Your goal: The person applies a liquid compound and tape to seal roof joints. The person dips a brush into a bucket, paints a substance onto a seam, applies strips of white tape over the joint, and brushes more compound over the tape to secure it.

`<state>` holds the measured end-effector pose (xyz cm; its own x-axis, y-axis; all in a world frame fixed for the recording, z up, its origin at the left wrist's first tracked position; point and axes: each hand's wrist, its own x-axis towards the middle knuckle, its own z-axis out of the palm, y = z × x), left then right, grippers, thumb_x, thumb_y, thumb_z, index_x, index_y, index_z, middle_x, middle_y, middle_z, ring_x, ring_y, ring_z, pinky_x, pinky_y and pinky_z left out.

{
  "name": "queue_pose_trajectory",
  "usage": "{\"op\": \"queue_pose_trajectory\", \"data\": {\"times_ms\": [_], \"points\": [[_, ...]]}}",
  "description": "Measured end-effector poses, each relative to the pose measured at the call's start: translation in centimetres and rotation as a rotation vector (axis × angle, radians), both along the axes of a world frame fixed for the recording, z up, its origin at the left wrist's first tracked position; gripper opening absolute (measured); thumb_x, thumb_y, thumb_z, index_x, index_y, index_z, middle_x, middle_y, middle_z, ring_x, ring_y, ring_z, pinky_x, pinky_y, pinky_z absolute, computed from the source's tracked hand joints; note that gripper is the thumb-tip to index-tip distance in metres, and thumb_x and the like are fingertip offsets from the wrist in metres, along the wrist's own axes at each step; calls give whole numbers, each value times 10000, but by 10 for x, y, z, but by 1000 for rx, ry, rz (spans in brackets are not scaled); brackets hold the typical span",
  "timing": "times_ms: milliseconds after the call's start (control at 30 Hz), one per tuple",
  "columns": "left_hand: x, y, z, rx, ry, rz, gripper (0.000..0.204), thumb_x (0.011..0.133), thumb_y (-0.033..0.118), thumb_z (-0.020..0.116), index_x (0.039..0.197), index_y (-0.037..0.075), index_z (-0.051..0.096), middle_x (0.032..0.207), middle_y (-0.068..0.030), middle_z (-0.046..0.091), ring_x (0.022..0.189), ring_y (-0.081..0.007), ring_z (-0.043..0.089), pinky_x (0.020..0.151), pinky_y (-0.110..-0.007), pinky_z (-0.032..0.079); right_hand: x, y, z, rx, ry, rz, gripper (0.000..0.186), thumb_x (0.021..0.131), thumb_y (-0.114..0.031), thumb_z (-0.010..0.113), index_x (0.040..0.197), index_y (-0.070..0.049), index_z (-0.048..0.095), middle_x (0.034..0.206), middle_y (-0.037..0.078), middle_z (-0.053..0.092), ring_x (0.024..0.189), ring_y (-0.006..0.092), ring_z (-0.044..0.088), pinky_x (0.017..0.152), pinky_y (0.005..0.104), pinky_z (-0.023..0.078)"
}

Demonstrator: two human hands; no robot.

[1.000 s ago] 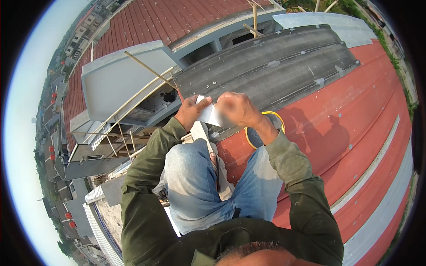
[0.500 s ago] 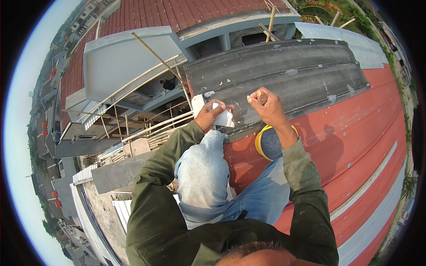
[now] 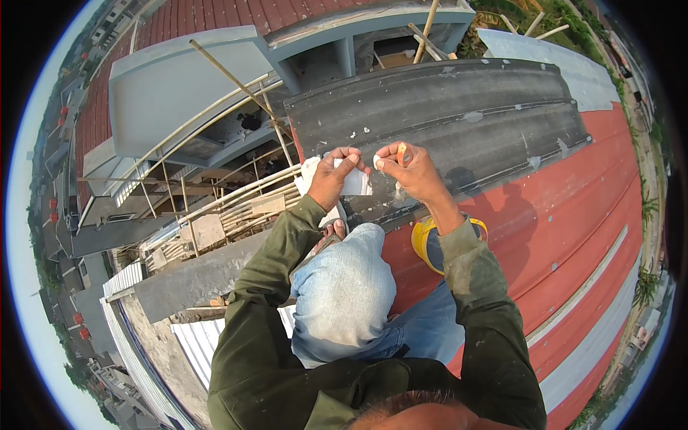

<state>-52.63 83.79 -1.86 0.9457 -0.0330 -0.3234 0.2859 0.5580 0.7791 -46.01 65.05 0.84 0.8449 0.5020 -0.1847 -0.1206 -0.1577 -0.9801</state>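
My left hand (image 3: pixel 331 179) pinches a thin white sheet (image 3: pixel 357 185), cloth or paper, which hangs over the edge of the dark grey roofing sheet. Just right of it, my right hand (image 3: pixel 419 173) is closed, with a small white scrap (image 3: pixel 378 162) between thumb and forefinger. An orange-brown handle (image 3: pixel 402 153) sticks up from the same fist; the rest of that tool is hidden. Below the right wrist stands a yellow-rimmed bucket (image 3: pixel 424 240), partly covered by the forearm. More white material (image 3: pixel 307 172) lies left of my left hand.
Dark grey corrugated roofing (image 3: pixel 444 115) lies ahead, red metal roofing (image 3: pixel 502 251) to the right. Past the roof's left edge is a drop, with bamboo poles (image 3: pixel 236 211) and an unfinished building (image 3: pixel 193 93). My bent knee (image 3: pixel 351 287) is close below my hands.
My right hand has moved left, bringing the white scrap close to my left hand. The left hand has shifted slightly up and left, still gripping the sheet. My knee has moved right, and a foot now shows.
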Motion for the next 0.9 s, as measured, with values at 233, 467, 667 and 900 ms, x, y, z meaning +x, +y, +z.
{"op": "queue_pose_trajectory", "data": {"times_ms": [233,467,667,900], "points": [[10,-3,-7,380,38,-213,257,924,252,621,1027,16,632,860,-52,670,751,-96,613,662,-256,507,11,3,-10,-96,20,56,189,846,-129,681,977,7,671,855,45,674,813,92,604,721,254,481],[5,5,-45,46,138,-268,221,935,237,596,979,20,607,858,-85,655,735,-136,629,651,-268,520,3,11,-17,-172,23,123,182,834,-146,660,964,-21,686,816,72,692,769,125,628,724,279,485],[3,17,-67,-192,201,-283,183,946,177,568,979,-2,587,843,-117,653,730,-161,654,656,-293,564,5,23,-23,-354,-147,225,200,834,-156,664,974,-13,675,858,157,700,846,244,693,734,328,523],[17,19,-71,254,91,-173,211,917,207,629,983,7,628,867,-51,661,811,-98,597,731,-246,488,19,31,-43,-354,-291,204,201,838,-193,677,924,-12,662,788,154,682,746,230,682,641,330,497]]}}
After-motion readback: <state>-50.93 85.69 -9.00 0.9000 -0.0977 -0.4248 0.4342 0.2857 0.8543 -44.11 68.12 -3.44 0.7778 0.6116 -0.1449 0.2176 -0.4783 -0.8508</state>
